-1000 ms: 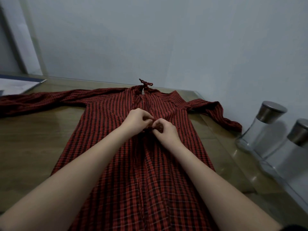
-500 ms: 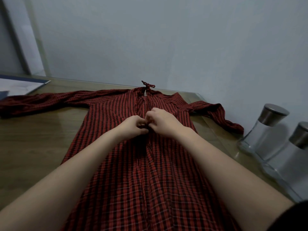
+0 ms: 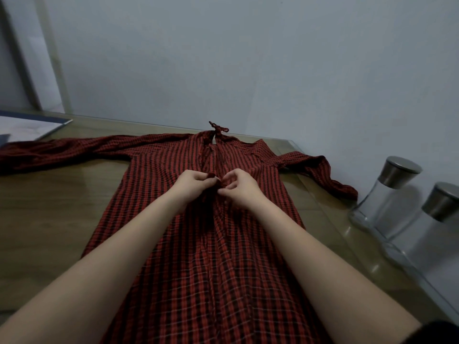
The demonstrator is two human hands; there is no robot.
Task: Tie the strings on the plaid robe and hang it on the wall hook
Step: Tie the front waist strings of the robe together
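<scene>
Now both hands, left (image 3: 192, 186) and right (image 3: 239, 189), pinch strings (image 3: 215, 181) mid-front on the robe (image 3: 173, 244) spread across the table (image 3: 49, 207).

Bare table (image 3: 49, 207) lies open at frame left; two jars (image 3: 387, 192) crowd the right edge by the wall (image 3: 248, 58).

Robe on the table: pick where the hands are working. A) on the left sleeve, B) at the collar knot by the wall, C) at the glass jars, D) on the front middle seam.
D: the left hand and right hand meet over the robe's front middle seam, pinching fabric well short of the collar knot.
</scene>
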